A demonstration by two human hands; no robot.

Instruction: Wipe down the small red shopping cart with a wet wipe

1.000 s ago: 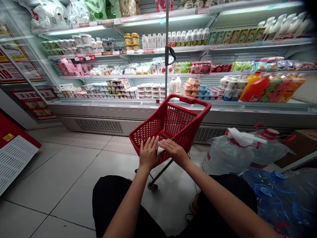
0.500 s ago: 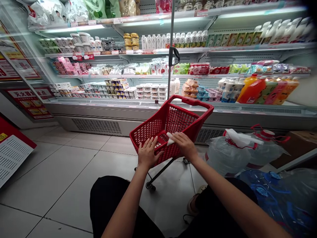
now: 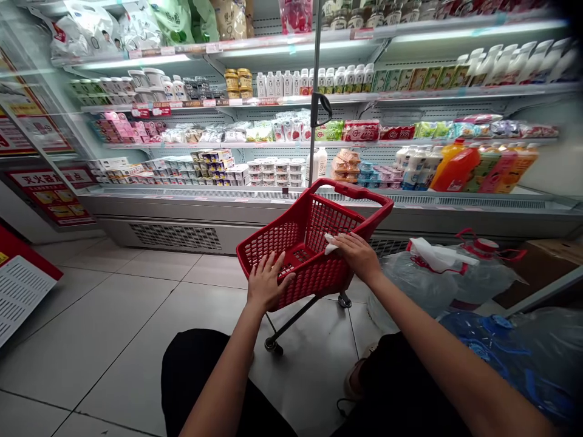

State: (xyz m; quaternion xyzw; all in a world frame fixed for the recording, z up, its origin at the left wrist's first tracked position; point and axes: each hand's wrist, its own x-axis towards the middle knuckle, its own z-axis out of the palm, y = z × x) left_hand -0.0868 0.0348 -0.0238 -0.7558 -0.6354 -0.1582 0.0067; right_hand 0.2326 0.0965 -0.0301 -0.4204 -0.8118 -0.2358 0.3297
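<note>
A red plastic shopping cart (image 3: 300, 291) with a lattice basket stands in front of me, its inside bare. My left hand (image 3: 266, 282) rests on the basket's near left side, fingers spread, nothing held. My right hand (image 3: 357, 255) presses a crumpled white cloth or tissue (image 3: 331, 244) against the basket's near top rim, to the right of my left hand. Part of the white piece shows beyond my fingertips; the rest is under them.
A lit refrigerated display (image 3: 255, 206) with dairy goods and drinks spans the back. Large clear water bottles (image 3: 414, 276) and blue-capped ones (image 3: 483, 340) stand at the right, near a cardboard box (image 3: 542, 267). A red and white unit (image 3: 27, 291) is at the left.
My right hand has slid along the rim to the right with the white piece, toward the cart's handle end. My left hand has shifted slightly left on the basket.
</note>
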